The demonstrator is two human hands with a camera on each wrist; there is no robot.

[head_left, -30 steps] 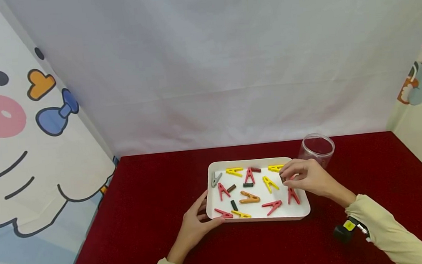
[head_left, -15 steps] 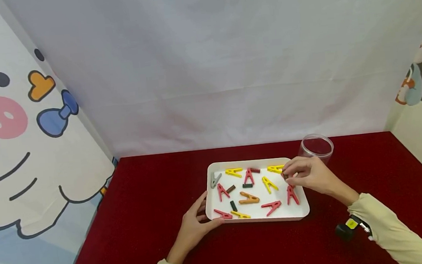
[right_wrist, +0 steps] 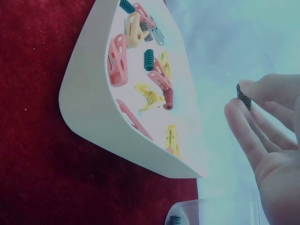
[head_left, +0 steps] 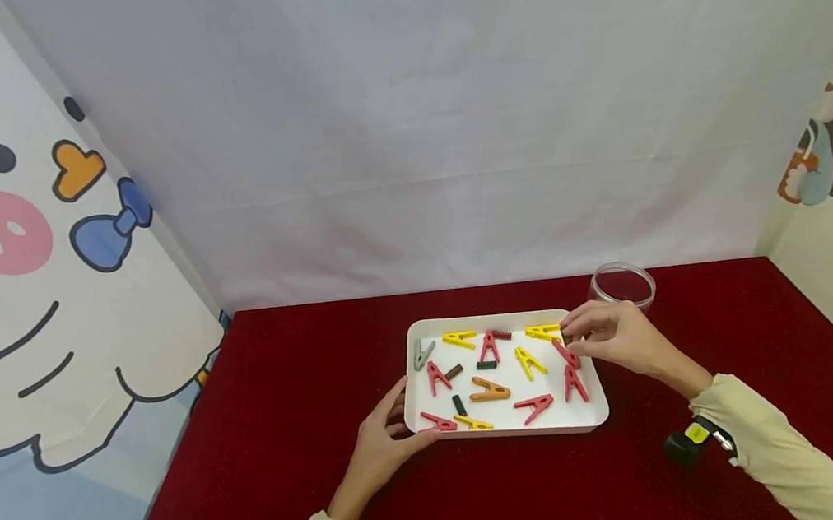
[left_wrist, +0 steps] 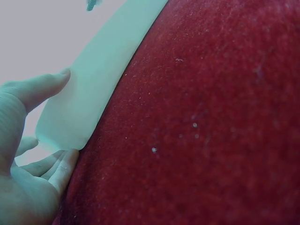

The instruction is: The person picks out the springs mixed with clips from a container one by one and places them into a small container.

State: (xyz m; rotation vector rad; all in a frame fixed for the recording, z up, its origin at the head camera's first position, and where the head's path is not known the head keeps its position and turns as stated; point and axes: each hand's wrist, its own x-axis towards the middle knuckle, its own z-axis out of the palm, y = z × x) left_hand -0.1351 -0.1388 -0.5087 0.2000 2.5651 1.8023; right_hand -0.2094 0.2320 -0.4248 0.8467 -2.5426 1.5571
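Observation:
My right hand (head_left: 620, 341) pinches a small dark spring (right_wrist: 243, 97) between thumb and fingertips, above the right end of the white tray (head_left: 521, 431). The left hand (head_left: 384, 444) grips the tray's near left corner, with the thumb at the front wall and fingers around the side. Red clothespins (head_left: 533, 407), yellow clothespins (head_left: 530, 362), an orange clothespin (head_left: 489, 389) and a grey clothespin (head_left: 423, 354) lie spread in the tray. Among them are several springs: a brown spring (head_left: 454, 371), a dark green spring (head_left: 487, 364) and a red spring (right_wrist: 169, 100).
A clear round jar (head_left: 647, 293) stands behind my right hand, beyond the tray's far right corner; a dark spring (right_wrist: 175, 220) shows inside it. The dark red cloth (head_left: 307, 369) covers the table. A white curtain (head_left: 409, 170) hangs along the back edge.
My right hand has lifted slightly and moved a little right with the spring, uncovering more of a red clothespin beneath. The left hand keeps its hold on the tray.

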